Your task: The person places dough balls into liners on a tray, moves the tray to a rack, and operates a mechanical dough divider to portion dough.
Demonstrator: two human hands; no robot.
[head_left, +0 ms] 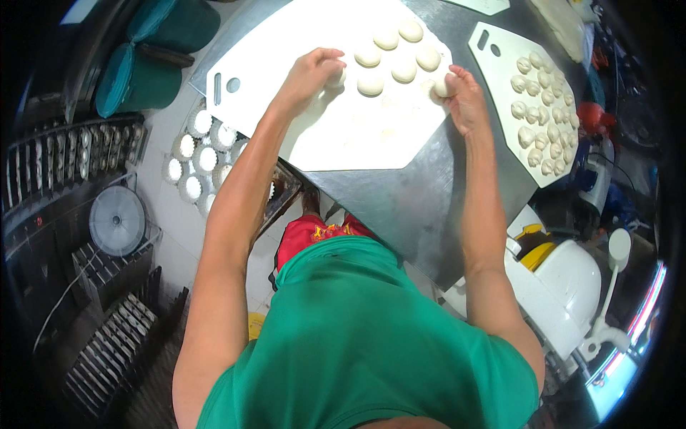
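Note:
A large white board (357,143) with a handle slot lies on the metal table, and several smooth dough balls (386,38) rest on its far part. My left hand (309,75) is closed around a dough ball (336,79) just left of that group; the fingers partly cover it. At the board's right edge my right hand (466,99) has its fingers curled round another dough ball (441,88). Both of these balls are at or just above the board; I cannot tell which.
On the right a second white board (504,100) carries several small twisted dough pieces (547,93). The steel table (421,207) reaches toward me. A white machine (564,286) stands at lower right. Fluted tins (205,159), a fan (117,220) and green bins (146,82) are at left.

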